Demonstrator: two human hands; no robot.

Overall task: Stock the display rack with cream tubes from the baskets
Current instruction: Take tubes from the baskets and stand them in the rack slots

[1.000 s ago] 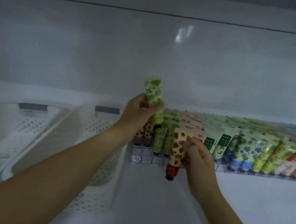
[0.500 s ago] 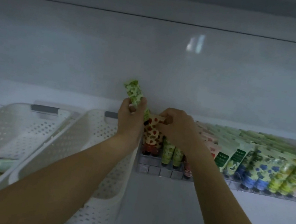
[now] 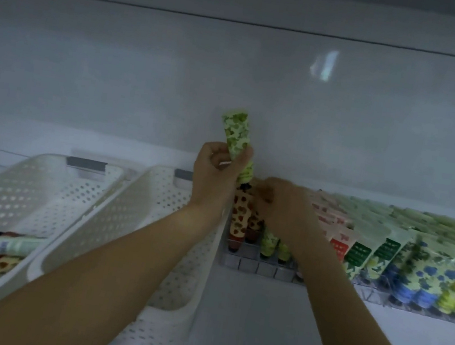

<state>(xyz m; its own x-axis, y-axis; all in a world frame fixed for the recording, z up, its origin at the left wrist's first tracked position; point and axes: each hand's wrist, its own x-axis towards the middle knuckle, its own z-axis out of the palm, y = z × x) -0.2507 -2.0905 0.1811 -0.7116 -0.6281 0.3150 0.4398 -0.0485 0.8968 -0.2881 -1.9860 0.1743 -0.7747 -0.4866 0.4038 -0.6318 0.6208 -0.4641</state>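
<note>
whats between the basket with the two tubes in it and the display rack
In the head view, a second white perforated basket sits between them, right beside the display rack.

Green-leaf cream tube (image 3: 236,135): cap down, gripped by the left hand (image 3: 215,176) above the clear display rack (image 3: 253,265). Strawberry-print tube (image 3: 239,218): standing cap down at the rack's left end. Two tubes (image 3: 15,242) lie in the left white basket (image 3: 26,186).
</note>
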